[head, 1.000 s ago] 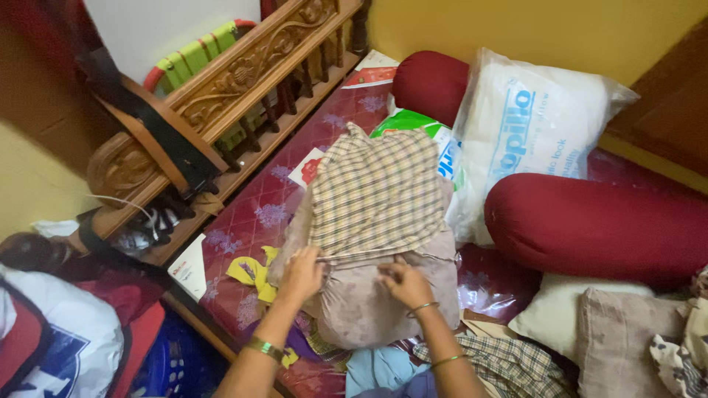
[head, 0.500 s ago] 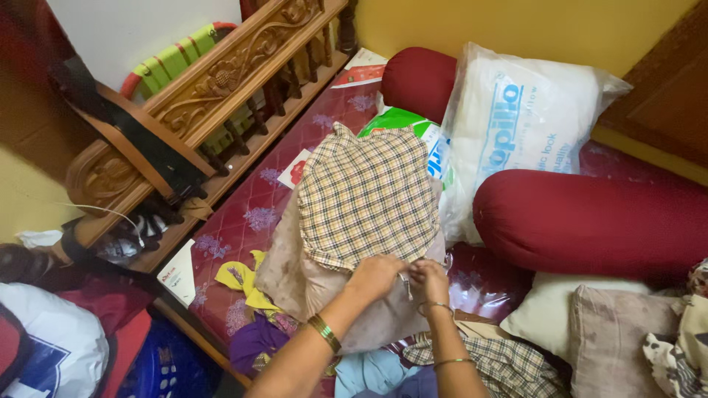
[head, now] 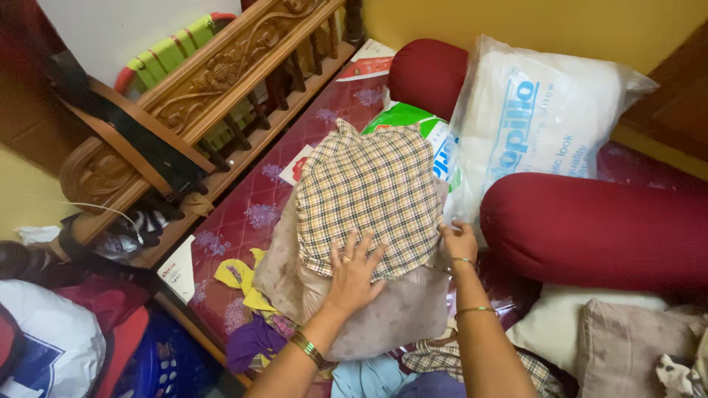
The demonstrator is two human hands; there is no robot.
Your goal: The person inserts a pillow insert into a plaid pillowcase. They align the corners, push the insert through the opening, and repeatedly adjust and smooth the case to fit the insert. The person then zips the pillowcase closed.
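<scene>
You have a checked cloth (head: 366, 193) of cream, brown and dark lines spread over the top of a plump pillow (head: 383, 309) in a dull pinkish-grey cover. The cloth lies flat and fairly smooth, its far end bunched to a small peak, its near hem running across the pillow's middle. The pillow lies lengthwise on the maroon flowered mattress (head: 243, 221), nearer the mattress's near edge than its far one, tilted slightly. Its near half shows bare and bulging below the cloth's hem; its left flank is creased.
</scene>
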